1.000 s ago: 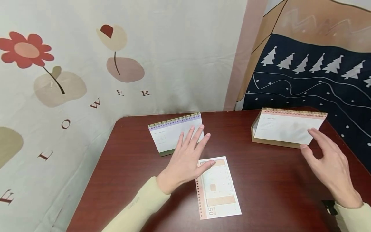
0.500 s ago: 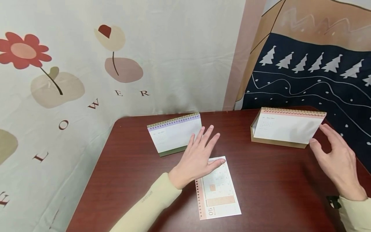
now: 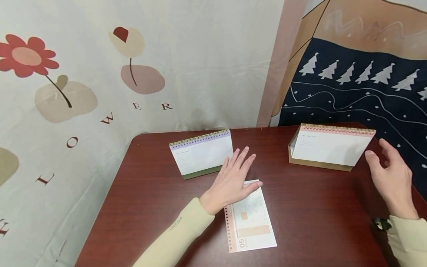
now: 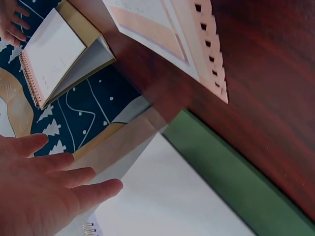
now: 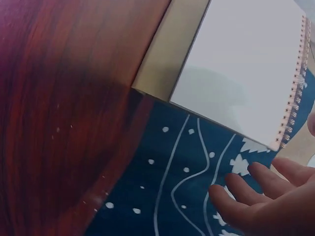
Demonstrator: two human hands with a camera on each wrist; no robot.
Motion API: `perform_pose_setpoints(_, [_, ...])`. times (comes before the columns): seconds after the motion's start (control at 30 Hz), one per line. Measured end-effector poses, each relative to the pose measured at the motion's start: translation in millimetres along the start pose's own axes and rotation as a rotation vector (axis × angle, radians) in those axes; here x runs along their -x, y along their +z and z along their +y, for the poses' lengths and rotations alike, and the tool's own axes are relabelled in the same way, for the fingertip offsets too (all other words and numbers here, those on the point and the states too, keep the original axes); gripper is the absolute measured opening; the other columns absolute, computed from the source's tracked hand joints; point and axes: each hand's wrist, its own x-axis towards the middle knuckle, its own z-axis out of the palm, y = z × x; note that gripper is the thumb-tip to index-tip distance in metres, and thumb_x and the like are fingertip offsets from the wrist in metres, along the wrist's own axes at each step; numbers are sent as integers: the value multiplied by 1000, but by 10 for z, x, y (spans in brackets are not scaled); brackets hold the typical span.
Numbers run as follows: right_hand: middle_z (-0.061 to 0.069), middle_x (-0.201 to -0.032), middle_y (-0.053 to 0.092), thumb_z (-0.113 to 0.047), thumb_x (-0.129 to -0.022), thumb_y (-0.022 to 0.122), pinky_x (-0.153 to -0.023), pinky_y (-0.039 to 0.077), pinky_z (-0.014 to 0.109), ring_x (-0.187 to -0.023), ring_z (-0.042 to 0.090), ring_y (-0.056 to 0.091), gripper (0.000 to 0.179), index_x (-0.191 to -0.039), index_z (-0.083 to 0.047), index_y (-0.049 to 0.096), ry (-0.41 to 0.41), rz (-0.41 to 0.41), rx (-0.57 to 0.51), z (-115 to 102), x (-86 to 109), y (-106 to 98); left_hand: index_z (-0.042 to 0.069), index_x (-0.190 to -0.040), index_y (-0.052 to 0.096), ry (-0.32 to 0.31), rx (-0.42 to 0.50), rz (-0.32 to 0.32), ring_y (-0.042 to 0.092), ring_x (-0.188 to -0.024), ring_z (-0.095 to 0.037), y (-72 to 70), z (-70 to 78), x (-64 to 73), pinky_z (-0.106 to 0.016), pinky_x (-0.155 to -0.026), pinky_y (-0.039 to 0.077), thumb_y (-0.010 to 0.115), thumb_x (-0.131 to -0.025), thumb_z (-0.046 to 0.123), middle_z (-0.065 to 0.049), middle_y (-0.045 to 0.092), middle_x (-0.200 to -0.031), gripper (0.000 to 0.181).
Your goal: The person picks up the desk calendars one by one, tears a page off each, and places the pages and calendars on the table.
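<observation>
My left hand (image 3: 231,181) hovers with spread, straight fingers over the upper end of a loose calendar page (image 3: 255,230), which lies flat and shows "05" and a row of punched holes. Just behind its fingertips stands a desk calendar (image 3: 203,154) with a purple top band and a green base (image 4: 231,167). To the right of a second desk calendar (image 3: 330,146), with a pink band and a tan base (image 5: 167,54), is my right hand (image 3: 391,178). Its fingers are loosely bent, hold nothing and appear apart from that calendar.
Both calendars stand near the back of a dark red-brown table (image 3: 150,207). A pale cloth (image 3: 213,66) with flower prints hangs behind it. Dark blue cloth (image 3: 340,96) with white trees hangs at the right. A black strap (image 3: 381,224) is at my right wrist.
My left hand has shifted right, from in front of the purple-banded calendar toward the page's upper end. My right hand has drawn away to the right from the pink-banded calendar.
</observation>
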Motion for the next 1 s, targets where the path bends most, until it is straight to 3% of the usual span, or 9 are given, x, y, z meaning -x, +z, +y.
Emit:
perform_pose_setpoints(0.13, [18, -163, 37, -37, -107, 45, -119, 28, 27, -147, 36, 39, 63, -165, -19, 29, 92, -18, -44, 38, -67, 30, 14, -161, 36, -4, 11, -9, 16, -157, -33, 22, -1, -8, -60, -121, 24, 55, -100, 60, -7, 18, -172, 80])
perform_pose_setpoints(0.3, [10, -166, 35, -42, -107, 45, -119, 27, 25, -149, 15, 36, 62, -163, -18, 33, 147, -35, -135, 112, -150, 81, 13, -161, 35, 3, 13, -11, 17, -157, -34, 64, 6, -20, -60, -121, 24, 54, -100, 60, -7, 20, -172, 80])
perform_pose_setpoints(0.37, [3, -165, 38, -41, -108, 46, -114, 32, 18, -142, 8, 43, 60, -163, -19, 35, 165, -54, -217, 141, -186, 97, 14, -162, 35, 3, 13, -12, 18, -157, -34, 83, 9, -25, -60, -121, 24, 54, -100, 61, -7, 21, -172, 80])
perform_pose_setpoints(0.43, [-2, -158, 46, -39, -108, 50, -104, 39, 11, -130, 3, 50, 57, -161, -19, 39, 188, -68, -367, 163, -222, 122, 14, -162, 35, 1, 15, -16, 19, -157, -34, 97, 11, -26, -60, -121, 24, 54, -100, 61, -7, 21, -172, 80])
perform_pose_setpoints(0.53, [-5, -133, 59, -30, -106, 58, -82, 49, 6, -107, 0, 58, 47, -151, -17, 51, 222, -69, -670, 179, -270, 174, 15, -162, 35, -13, 20, -26, 18, -157, -33, 107, 9, -22, -59, -121, 24, 54, -99, 62, -6, 21, -172, 80])
perform_pose_setpoints(0.63, [-8, -114, 61, -23, -104, 63, -74, 51, 8, -101, 2, 62, 35, -137, -15, 58, 254, -49, -879, 173, -296, 236, 16, -162, 35, -27, 27, -33, 18, -157, -33, 107, 10, -14, -59, -122, 24, 54, -99, 62, -5, 20, -172, 80])
perform_pose_setpoints(0.87, [-10, -123, 55, -27, -101, 66, -70, 50, 8, -119, 9, 56, 36, -135, -19, 58, 344, -58, -861, 141, -302, 262, 15, -161, 36, -23, 33, -32, 20, -156, -34, 122, 14, -28, -59, -121, 25, 54, -100, 62, -6, 21, -172, 80])
perform_pose_setpoints(1.0, [-10, -123, 54, -27, -99, 70, -67, 51, 9, -120, 11, 52, 30, -127, -20, 61, 363, -50, -881, 132, -318, 254, 14, -161, 36, -25, 37, -36, 20, -156, -34, 122, 18, -34, -59, -121, 26, 55, -99, 61, -6, 21, -172, 80])
